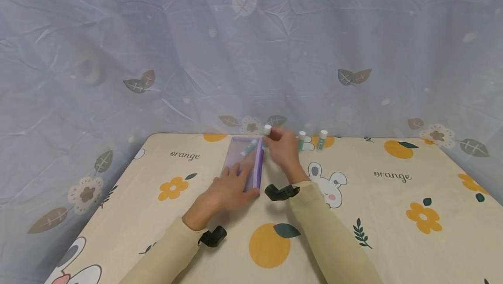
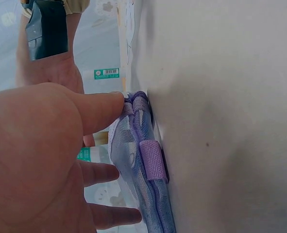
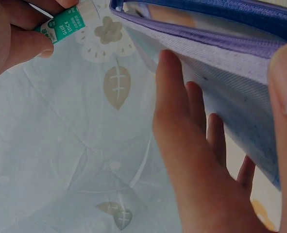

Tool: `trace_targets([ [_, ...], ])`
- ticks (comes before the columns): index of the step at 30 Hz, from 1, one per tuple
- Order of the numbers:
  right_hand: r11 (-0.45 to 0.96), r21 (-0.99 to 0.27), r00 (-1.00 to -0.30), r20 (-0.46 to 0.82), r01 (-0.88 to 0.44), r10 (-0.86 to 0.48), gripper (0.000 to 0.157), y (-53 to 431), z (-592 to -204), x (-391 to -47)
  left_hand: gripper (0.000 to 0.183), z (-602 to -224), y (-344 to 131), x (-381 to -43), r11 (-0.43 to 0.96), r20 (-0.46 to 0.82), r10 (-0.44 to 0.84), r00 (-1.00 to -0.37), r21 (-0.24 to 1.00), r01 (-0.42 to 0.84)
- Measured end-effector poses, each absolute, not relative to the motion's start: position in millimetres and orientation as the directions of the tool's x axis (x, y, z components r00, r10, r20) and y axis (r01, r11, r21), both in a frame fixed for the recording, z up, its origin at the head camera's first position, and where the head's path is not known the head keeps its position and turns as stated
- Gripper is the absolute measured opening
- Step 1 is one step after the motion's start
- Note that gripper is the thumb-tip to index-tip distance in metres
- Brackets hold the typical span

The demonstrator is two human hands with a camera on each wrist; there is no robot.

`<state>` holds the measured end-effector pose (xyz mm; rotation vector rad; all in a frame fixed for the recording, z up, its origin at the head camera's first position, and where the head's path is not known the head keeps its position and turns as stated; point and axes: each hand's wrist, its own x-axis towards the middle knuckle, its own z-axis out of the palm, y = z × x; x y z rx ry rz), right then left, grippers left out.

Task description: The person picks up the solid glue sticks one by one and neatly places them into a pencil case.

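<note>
A purple-edged mesh zipper pouch [image 1: 255,162] lies on the table, its zippered side towards the right. In the right wrist view its mouth gapes between the two zipper edges. My left hand [image 1: 232,190] rests on the pouch with fingers spread over the mesh and the thumb at its near corner. Beyond the pouch's far right corner, my right hand [image 1: 282,146] pinches a white-capped glue stick [image 3: 68,24] with a green label. Another glue stick [image 1: 249,148] shows at the pouch's mesh, tilted; whether it lies inside or on top is unclear.
Two more glue sticks, one close [image 1: 301,141] to my right hand and one farther right [image 1: 322,140], stand upright near the table's back edge. A patterned cloth [image 1: 188,231] covers the table. Behind it hangs a grey-blue curtain [image 1: 251,57].
</note>
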<state>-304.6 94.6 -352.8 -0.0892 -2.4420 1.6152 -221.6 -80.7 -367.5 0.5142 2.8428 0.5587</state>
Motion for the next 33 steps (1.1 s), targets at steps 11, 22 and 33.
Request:
trace_targets([
  [11, 0.457, -0.888, -0.978, 0.138, -0.053, 0.154, 0.034, 91.7, -362.1, -308.1, 0.080, -368.0, -82.5, -222.7, 0.861, -0.118, 0.376, -0.919, 0.412, 0.299],
  [22, 0.498, -0.867, -0.983, 0.113, -0.028, 0.142, 0.033, 90.8, -368.5, -308.2, 0.082, -367.7, -81.9, -223.5, 0.860, -0.126, 0.361, -0.924, 0.429, 0.277],
  [33, 0.519, -0.854, -0.983, 0.134, -0.049, 0.128, 0.032, 92.8, -375.7, -309.2, 0.078, -366.3, -82.3, -224.7, 0.862, -0.109, 0.370, -0.922, 0.412, 0.297],
])
